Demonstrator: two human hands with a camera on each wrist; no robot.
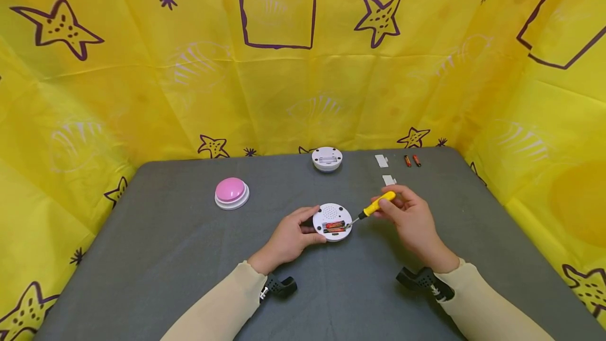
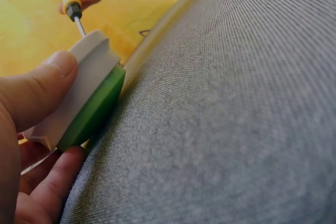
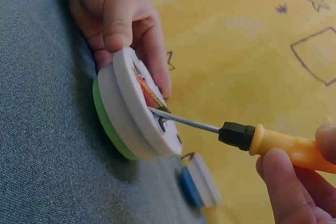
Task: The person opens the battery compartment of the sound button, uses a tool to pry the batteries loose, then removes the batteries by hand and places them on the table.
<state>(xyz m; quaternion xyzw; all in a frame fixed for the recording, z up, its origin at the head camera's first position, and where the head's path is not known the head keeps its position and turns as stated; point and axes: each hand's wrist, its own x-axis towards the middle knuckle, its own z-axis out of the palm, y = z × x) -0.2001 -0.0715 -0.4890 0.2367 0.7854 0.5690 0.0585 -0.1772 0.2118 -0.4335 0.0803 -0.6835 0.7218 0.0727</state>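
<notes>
A round white push-button device with a green underside (image 2: 97, 108) lies face down, tilted, its battery bay (image 1: 334, 226) uncovered and holding red-and-black batteries. My left hand (image 1: 292, 236) grips its left edge, thumb on the near rim and fingers around the far side and below. In my right hand (image 1: 413, 220) a screwdriver with a yellow handle (image 1: 380, 203) is pinched between thumb and fingers. The metal shaft (image 3: 191, 123) slants down to the left, and its tip sits in the bay at the right end of the batteries.
A pink-topped button (image 1: 230, 190) stands at the left. Behind the hands lies another upturned white device (image 1: 326, 159) with an open battery bay. Two white covers (image 1: 381, 160) and two loose batteries (image 1: 412, 161) lie at the back right. Yellow cloth (image 1: 284, 83) surrounds the grey table (image 1: 180, 257).
</notes>
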